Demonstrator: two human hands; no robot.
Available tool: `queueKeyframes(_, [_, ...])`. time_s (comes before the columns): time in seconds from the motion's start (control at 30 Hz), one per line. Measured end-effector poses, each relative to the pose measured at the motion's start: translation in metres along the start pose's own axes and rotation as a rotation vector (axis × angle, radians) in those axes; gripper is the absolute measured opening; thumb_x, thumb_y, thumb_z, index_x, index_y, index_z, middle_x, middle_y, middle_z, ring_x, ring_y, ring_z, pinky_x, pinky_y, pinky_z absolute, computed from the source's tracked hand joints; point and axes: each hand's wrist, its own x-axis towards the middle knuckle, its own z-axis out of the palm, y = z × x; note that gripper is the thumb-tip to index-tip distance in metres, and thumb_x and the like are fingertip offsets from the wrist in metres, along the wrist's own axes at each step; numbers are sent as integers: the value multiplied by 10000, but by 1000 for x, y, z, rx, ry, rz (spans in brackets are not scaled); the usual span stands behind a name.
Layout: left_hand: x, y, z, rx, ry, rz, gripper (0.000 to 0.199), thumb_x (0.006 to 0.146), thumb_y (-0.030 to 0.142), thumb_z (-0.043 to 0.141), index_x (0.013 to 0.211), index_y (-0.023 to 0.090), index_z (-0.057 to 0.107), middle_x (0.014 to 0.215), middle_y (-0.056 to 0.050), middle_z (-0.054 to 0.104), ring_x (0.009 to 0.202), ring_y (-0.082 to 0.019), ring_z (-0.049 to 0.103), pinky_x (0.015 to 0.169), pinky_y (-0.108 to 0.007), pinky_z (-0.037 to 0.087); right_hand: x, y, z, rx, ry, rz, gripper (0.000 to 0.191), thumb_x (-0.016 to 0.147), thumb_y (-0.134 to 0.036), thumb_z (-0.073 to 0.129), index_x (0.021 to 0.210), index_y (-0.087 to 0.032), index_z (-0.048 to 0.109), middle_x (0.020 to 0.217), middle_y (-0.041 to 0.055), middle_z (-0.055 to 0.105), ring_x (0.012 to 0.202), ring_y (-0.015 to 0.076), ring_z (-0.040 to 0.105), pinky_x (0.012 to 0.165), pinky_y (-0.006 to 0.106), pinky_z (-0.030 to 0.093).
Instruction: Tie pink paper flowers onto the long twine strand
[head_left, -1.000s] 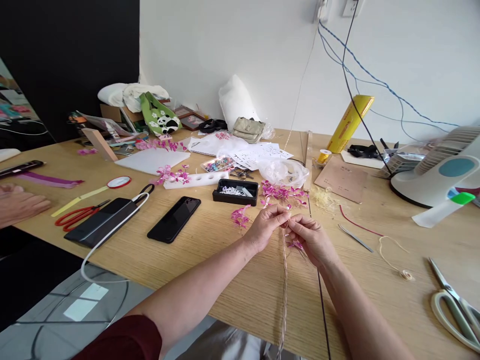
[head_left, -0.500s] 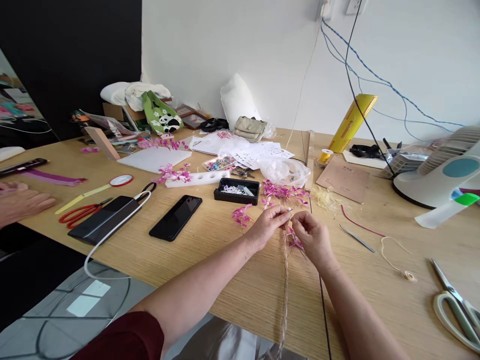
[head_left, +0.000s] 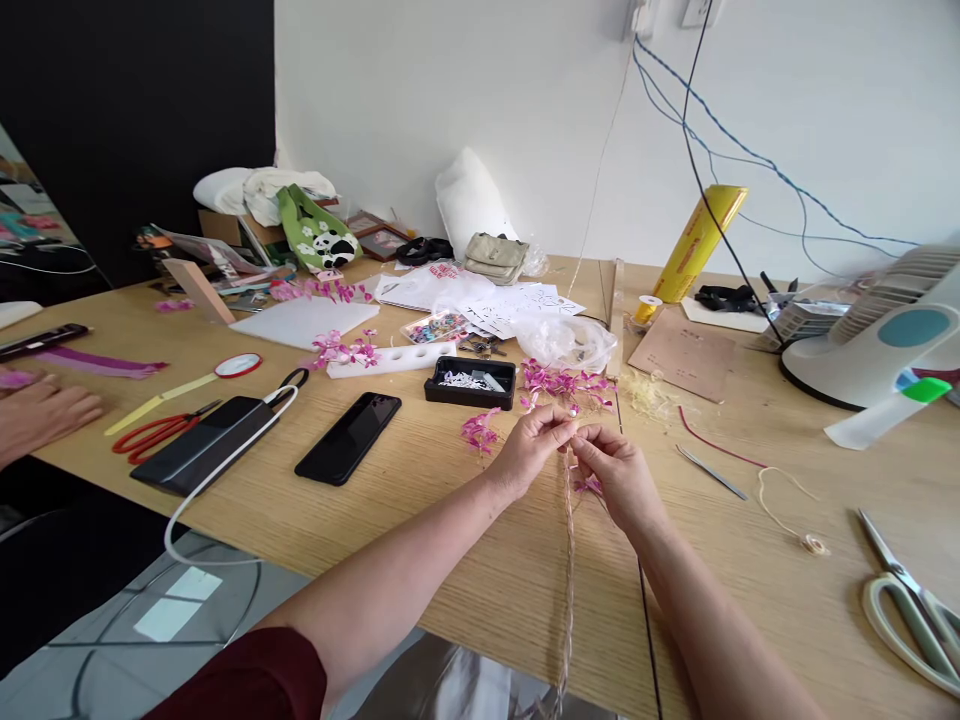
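Above the table, my left hand is closed in a pinch at the upper end of a pale braided cord. Below the fingers the cord hangs down past the table's front edge. My right hand is pinched shut, its fingertips against the left ones; what lies between them is too small to make out. A small white spot shows at the left thumb. Pink flower sprigs lie just beyond the hands, one sprig to the left. Another sprig is partly hidden under the right hand.
A black tray of small white pieces and a phone lie left. Tweezers, scissors and a fan are right. Red-handled pliers lie near another person's hand. A thin string runs down from the wall.
My right hand has moved left, so its fingertips now meet those of my left hand at the cord. The view has shifted slightly.
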Motion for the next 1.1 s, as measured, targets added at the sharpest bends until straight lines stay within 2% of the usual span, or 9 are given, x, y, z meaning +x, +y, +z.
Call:
queueKeyframes(0.17, [0, 0, -1, 110, -28, 30, 224, 802, 351, 528, 689, 157, 529, 640, 15, 436, 632, -97, 397, 635, -235, 327, 0, -1, -1, 71, -19, -7, 268, 699, -422, 657, 711, -200, 507, 466, -74, 395, 392, 58, 313, 400, 206, 298])
queueKeyframes(0.3, [1, -2, -1, 21, -24, -10, 222, 799, 351, 533, 696, 154, 518, 654, 12, 434, 633, -93, 400, 634, -231, 335, 0, -2, -3, 89, -64, -9, 288, 742, -452, 606, 704, -203, 465, 464, -74, 375, 399, 64, 304, 403, 207, 281])
queueKeyframes(0.5, [1, -3, -1, 2, 16, -1, 232, 782, 352, 552, 683, 147, 507, 648, 21, 434, 631, -85, 402, 632, -221, 335, 1, 1, -1, 38, -61, -6, 297, 708, -455, 642, 782, -188, 535, 449, -86, 378, 380, 47, 264, 390, 192, 237])
queueKeyframes(0.7, [0, -3, 0, 71, 2, 17, 227, 786, 345, 545, 684, 144, 514, 635, 25, 445, 630, -85, 404, 631, -221, 329, 1, 1, 1, 71, -28, 1, 300, 679, -448, 661, 695, -184, 519, 438, -84, 373, 370, 43, 266, 378, 196, 237])
queueKeyframes(0.87, [0, -4, 0, -46, 15, -41, 227, 769, 341, 572, 674, 144, 509, 639, 31, 434, 616, -74, 393, 626, -210, 338, 0, 0, -2, 119, -49, 4, 270, 718, -423, 622, 691, -196, 480, 441, -82, 363, 388, 54, 277, 385, 196, 232])
queueKeyframes(1.0, [0, -5, 0, -108, 48, -46, 206, 748, 322, 608, 687, 141, 530, 648, 32, 451, 623, -67, 408, 628, -201, 347, 1, 2, 0, 25, -44, -6, 280, 681, -432, 656, 768, -193, 538, 470, -88, 383, 394, 47, 285, 394, 189, 255])
queueKeyframes(1.1, [-1, -5, 1, -120, 38, -51, 219, 751, 332, 607, 671, 137, 548, 642, 24, 475, 634, -70, 433, 646, -206, 364, 2, 4, 1, -7, -58, -13, 301, 655, -443, 676, 713, -180, 542, 474, -82, 394, 395, 42, 290, 396, 189, 261])
